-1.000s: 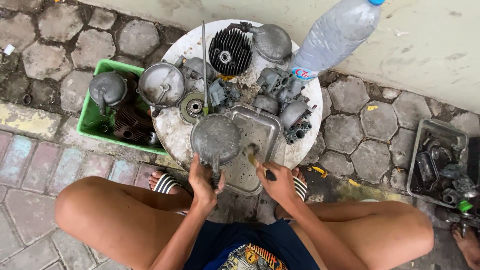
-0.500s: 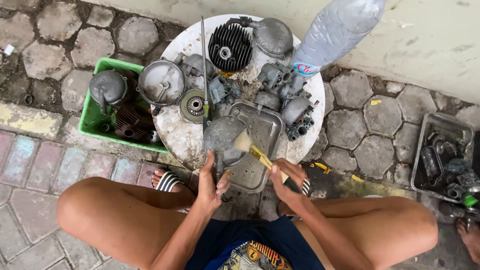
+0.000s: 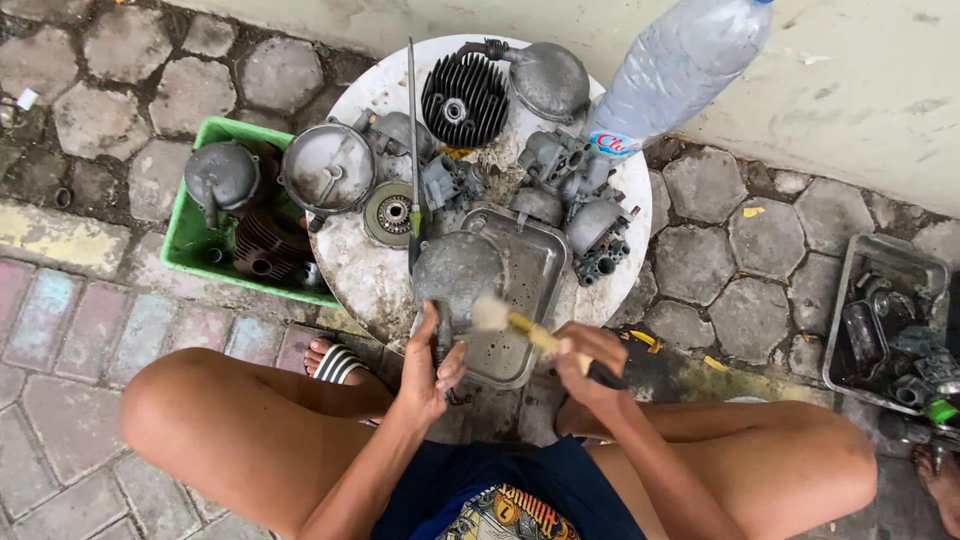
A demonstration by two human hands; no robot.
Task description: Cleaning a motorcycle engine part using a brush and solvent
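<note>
Left hand: the left hand [image 3: 425,370] is closed around the lower edge of a rounded grey metal cover [image 3: 458,272], thumb and fingers pinching it so that it is held tilted over the metal tray [image 3: 535,290]
Right hand: the right hand [image 3: 590,362] is wrapped around the dark handle of a paintbrush [image 3: 515,322], the fingers pressed together on it
Paintbrush: the pale bristles are pointed left and are seen touching or just beside the lower right side of the metal cover; the yellow band is seen just beside the right hand's fingers
Metal cover: it is held above the near left corner of the metal tray, at the front edge of the tabletop [image 3: 370,280]
Metal tray: a shallow grey rectangle is set at the near side of the round white tabletop, partly overhanging towards the knees
Tabletop load: a black finned cylinder head [image 3: 465,98], a grey dome-shaped part [image 3: 550,78], a round bearing plate [image 3: 390,212], a cluster of grey engine parts [image 3: 575,190] and a long thin rod [image 3: 411,140] are spread across it
Plastic bottle: a clear plastic bottle [image 3: 675,75] is stood at the far right rim of the tabletop
Green crate: a green crate [image 3: 185,225] holding more grey and rusty parts is placed on the paving, touching the tabletop's left side
Second tray: another tray [image 3: 850,300] of small parts is seen on the ground, well apart to the right
</note>
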